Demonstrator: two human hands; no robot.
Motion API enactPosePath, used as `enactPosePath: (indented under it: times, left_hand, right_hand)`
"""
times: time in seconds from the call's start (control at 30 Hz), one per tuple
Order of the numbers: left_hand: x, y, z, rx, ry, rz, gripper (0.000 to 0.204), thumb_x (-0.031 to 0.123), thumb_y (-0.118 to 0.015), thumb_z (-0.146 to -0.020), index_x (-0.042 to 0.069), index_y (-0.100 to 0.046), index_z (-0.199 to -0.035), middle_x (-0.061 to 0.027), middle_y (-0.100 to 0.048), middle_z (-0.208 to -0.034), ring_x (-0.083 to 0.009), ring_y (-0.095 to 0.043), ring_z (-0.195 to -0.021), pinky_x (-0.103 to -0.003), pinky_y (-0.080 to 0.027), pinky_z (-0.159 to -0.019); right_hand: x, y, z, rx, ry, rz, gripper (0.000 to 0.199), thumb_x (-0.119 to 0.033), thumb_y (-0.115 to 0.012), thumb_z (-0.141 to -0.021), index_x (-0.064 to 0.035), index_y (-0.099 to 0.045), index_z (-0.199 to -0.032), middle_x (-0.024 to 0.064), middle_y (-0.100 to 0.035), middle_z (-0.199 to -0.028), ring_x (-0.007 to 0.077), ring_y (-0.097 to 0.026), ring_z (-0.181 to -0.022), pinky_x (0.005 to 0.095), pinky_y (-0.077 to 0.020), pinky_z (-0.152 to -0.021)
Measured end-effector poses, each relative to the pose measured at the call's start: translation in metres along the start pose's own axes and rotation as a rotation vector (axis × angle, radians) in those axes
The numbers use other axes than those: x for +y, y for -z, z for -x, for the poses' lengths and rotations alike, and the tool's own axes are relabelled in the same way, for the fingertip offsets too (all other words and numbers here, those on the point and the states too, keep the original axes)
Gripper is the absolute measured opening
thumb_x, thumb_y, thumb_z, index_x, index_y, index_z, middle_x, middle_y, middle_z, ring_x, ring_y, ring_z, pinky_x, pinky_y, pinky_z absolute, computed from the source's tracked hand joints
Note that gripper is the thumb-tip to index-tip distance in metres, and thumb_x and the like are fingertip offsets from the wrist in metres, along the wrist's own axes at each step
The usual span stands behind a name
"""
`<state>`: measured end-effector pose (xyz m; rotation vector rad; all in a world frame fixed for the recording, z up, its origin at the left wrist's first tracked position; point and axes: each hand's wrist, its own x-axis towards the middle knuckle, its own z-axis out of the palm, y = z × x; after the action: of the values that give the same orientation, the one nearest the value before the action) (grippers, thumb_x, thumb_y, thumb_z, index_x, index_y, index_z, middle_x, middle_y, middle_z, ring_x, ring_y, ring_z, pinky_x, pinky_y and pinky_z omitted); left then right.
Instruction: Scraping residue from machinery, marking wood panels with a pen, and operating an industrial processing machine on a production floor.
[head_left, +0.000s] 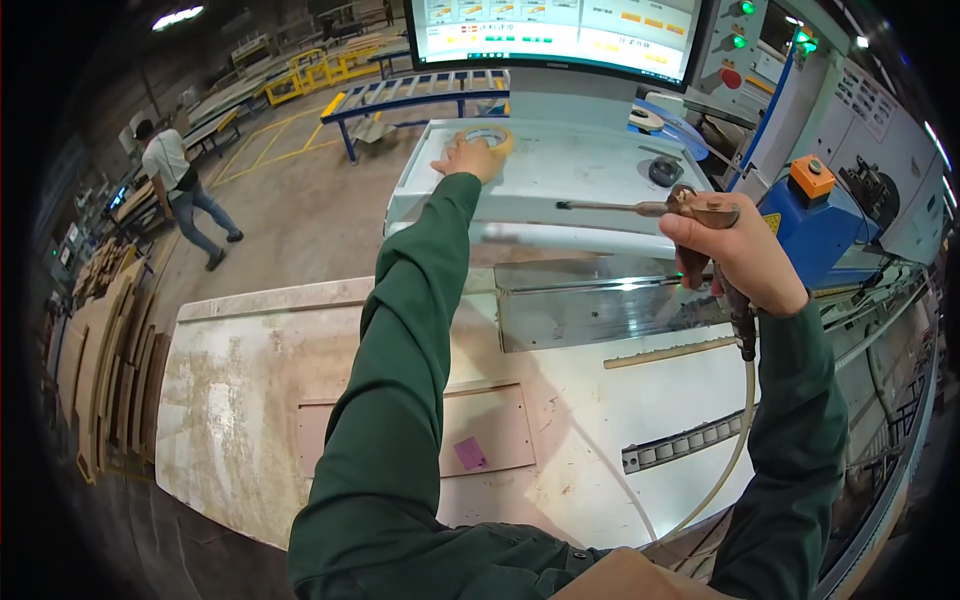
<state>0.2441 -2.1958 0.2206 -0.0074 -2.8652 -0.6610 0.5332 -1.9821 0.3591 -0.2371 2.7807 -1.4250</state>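
Observation:
My left hand [468,160] reaches forward to the pale console top [575,165], its fingers closed on a yellowish roll of tape [503,142] near the far left corner. Part of the roll is hidden by the hand. My right hand [748,248] is wrapped round the grip of an air blow gun [690,206], held up above the console's front edge. The gun's long thin nozzle points left. From its grip a pale hose [748,410] hangs down past my right forearm.
Beyond the console stands a monitor [560,40]. A worktable [240,400] below me carries a pinkish board [505,430] and a roller strip [690,442]. A black mouse [664,172] lies right of the tape. A person [180,185] walks at left, near stacked boards [110,370].

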Motion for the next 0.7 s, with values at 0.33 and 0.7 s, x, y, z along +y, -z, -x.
enactPosePath:
  times: [0.33, 0.7]
  left_hand:
    - [-0.003, 0.017, 0.034, 0.075, -0.057, -0.171, 0.053, 0.053, -0.043, -0.078, 0.021, -0.049, -0.12, -0.0152, -0.018, -0.14, -0.0379, -0.026, -0.12, -0.059, -0.019, -0.091]
    - [-0.002, -0.005, 0.031, 0.347, -0.107, -0.029, 0.063, 0.058, -0.038, -0.077, 0.009, -0.056, -0.111, -0.0171, -0.028, -0.135, -0.0365, -0.028, -0.118, -0.052, -0.022, -0.094]
  right_hand:
    - [-0.035, 0.011, -0.012, 0.432, 0.236, -0.015, 0.026, -0.034, -0.059, -0.08, -0.0083, -0.056, -0.076, -0.0016, -0.055, -0.056, 0.0043, -0.052, -0.047, 0.0167, -0.0317, -0.036]
    - [-0.06, 0.104, -0.04, 0.982, 0.333, 0.07, 0.03, -0.038, -0.064, -0.075, -0.0084, -0.061, -0.072, -0.0003, -0.054, -0.053, 0.0079, -0.05, -0.04, 0.0203, -0.0339, -0.035]
